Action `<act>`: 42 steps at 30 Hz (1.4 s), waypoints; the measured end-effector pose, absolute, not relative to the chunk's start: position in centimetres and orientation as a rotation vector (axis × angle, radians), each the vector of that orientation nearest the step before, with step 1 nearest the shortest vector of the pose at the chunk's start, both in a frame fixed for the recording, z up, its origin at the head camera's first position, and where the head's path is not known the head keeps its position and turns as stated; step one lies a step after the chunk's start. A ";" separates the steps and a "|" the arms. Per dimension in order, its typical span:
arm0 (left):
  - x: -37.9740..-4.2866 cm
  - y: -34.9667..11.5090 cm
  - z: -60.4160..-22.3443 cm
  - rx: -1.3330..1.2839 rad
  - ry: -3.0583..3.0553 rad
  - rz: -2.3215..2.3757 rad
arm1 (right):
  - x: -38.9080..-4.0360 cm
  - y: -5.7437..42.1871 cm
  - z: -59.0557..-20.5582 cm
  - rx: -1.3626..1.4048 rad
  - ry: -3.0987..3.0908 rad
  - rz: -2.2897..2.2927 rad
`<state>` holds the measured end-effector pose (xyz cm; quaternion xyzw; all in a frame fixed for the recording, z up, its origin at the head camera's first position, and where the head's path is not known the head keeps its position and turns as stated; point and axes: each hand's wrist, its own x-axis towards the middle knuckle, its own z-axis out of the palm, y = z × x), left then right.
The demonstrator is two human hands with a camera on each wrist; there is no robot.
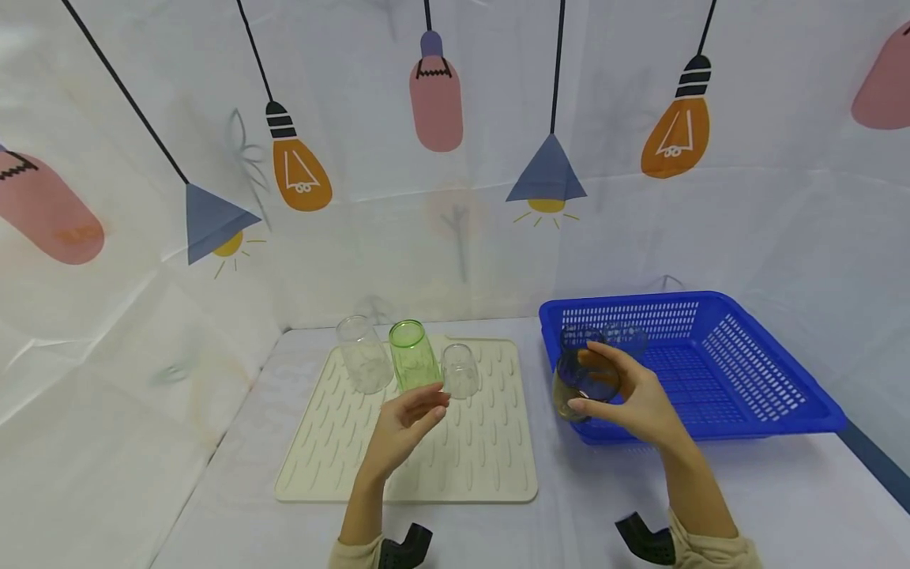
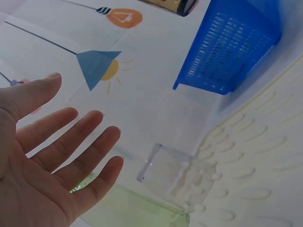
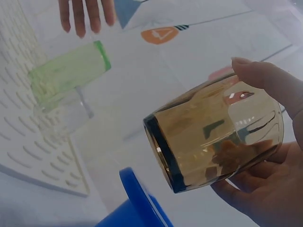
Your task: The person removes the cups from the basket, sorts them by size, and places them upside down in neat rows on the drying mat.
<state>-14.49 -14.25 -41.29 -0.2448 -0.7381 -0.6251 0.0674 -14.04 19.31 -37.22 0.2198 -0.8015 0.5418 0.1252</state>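
Observation:
My right hand (image 1: 636, 399) grips an amber glass tumbler (image 3: 213, 137), thumb on one side and fingers round the other, over the left edge of a blue plastic basket (image 1: 775, 379). With relaxed fingers, my left hand (image 2: 61, 161) hangs over a cream drying mat (image 1: 490, 466) and holds nothing. Three glasses stand along the back of the mat: a tall clear glass (image 1: 364, 356), a green glass (image 1: 414, 356) and a small clear glass (image 1: 460, 371). In the head view the left fingertips are just in front of the green glass.
Inside the basket, by its left wall, sit a dark-looking glass (image 1: 581, 336) and a clear glass (image 1: 627, 338), partly hidden by my right hand. A white cloth covers the table (image 1: 235, 529). Behind hangs a white sheet (image 1: 490, 261) printed with lamps and bulbs.

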 end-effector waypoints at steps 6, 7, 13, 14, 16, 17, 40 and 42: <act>-14.5 -12.9 -41.2 -0.790 -2.223 -1.911 | -14.0 18.7 -37.3 0.677 -2.307 1.607; -14.5 -12.7 -41.2 -0.805 -2.219 -1.915 | -14.0 18.6 -37.3 0.680 -2.307 1.609; -14.6 -11.6 -41.1 -0.862 -2.180 -1.927 | -13.9 18.1 -37.5 0.682 -2.323 1.620; -14.6 -11.4 -41.1 -0.868 -2.175 -1.926 | -13.9 18.0 -37.6 0.686 -2.324 1.620; -14.6 -11.1 -41.1 -0.878 -2.169 -1.930 | -14.0 17.8 -37.7 0.700 -2.322 1.620; -14.6 -10.9 -41.1 -0.888 -2.163 -1.933 | -14.0 17.6 -37.8 0.708 -2.322 1.615; -14.7 -7.9 -40.9 -1.010 -2.120 -2.025 | -14.2 15.1 -38.2 0.913 -2.205 1.737; -14.7 -7.7 -40.9 -1.023 -2.120 -2.026 | -14.2 14.9 -38.1 0.934 -2.199 1.755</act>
